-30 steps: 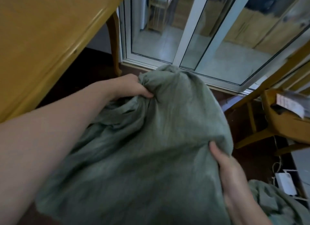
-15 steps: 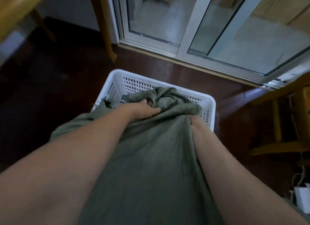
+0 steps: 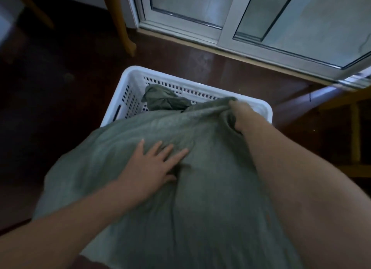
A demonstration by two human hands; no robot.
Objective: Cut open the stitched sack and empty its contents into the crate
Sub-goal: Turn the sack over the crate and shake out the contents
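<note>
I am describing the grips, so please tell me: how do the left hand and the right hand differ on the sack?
The left hand lies flat, fingers spread, on the sack; the right hand is closed, gripping bunched fabric. The left is mid-sack; the right is over the white crate. Both touch the sack.

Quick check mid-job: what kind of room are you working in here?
Probably a room in a home, likely a dining area: dark reddish-brown polished floor, aluminium-framed sliding glass door, yellow wooden table leg. The white perforated plastic crate sits on the floor.
</note>
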